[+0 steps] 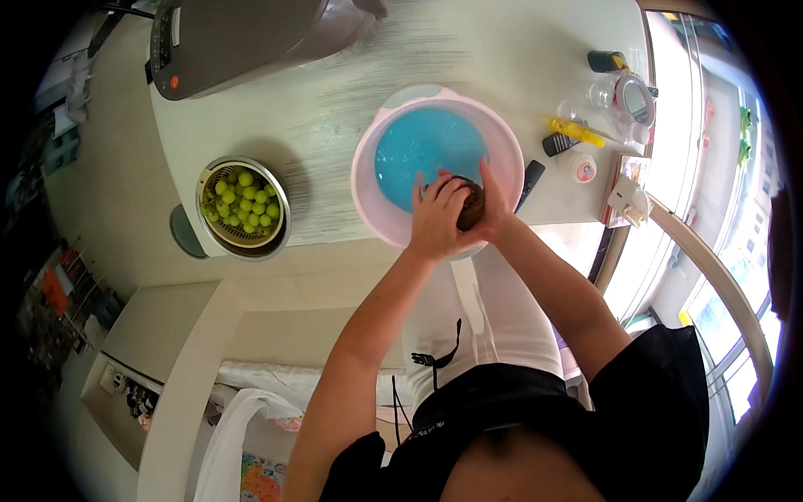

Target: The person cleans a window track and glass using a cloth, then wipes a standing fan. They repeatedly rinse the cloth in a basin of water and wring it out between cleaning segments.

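A pale pink plastic basin [511, 141] stands at the front edge of a white table, with a blue bottom [433, 135] and what looks like shallow water in it. Over its near side, my left hand [439, 216] and my right hand [495, 204] are cupped around a round, dark brown, streaked thing [472, 207]. My left fingers lie across its top, while my right palm backs its other side. The fingers hide much of it, so its exact kind cannot be told.
Left on the table, green grapes [248, 199] fill a colander [206, 182] inside a metal bowl [285, 223]. A large grey appliance [238, 47] stands behind. To the right are a black remote control [532, 179], a yellow tube [576, 132], a small white jar [583, 168] and a round mirror [635, 100].
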Demonstrator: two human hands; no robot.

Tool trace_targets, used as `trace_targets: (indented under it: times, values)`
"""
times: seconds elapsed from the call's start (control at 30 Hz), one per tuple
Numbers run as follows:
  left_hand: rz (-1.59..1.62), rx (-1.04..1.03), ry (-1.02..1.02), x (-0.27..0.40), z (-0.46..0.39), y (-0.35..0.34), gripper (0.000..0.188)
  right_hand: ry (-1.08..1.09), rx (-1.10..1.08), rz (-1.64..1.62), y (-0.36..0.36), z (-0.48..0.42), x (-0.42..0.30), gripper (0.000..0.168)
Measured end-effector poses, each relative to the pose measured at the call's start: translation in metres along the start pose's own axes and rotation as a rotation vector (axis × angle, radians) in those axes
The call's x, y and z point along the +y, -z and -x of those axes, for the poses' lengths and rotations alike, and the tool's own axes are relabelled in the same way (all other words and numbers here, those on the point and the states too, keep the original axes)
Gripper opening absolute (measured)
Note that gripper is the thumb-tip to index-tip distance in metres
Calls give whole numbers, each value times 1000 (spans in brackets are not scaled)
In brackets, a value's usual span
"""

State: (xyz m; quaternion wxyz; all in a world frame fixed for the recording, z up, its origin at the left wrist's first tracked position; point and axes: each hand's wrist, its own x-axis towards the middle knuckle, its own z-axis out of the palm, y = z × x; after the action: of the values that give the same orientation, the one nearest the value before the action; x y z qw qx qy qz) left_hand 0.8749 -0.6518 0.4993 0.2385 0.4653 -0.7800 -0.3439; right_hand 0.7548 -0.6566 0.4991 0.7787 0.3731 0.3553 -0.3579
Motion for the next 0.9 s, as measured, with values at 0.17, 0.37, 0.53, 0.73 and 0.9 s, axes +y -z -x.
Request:
trace_targets:
  times: [0.17,0.37,0.53,0.73,0.9]
  values:
    - [25,11,-16,-20,2,-16,39,24,169,213,21,-27,-1,47]
    - [186,100,84,-21,-4,-31,17,49,296,251,39,-38,2,31]
    - [273,99,85,-19,-6,-38,16,156,348,293,45,-40,10,28]
    - [292,-56,153,-17,-6,-38,19,220,338,291,45,-28,9,27]
    - [364,-350,256,-9,-13,-4,18,261,327,298,48,-22,-1,30]
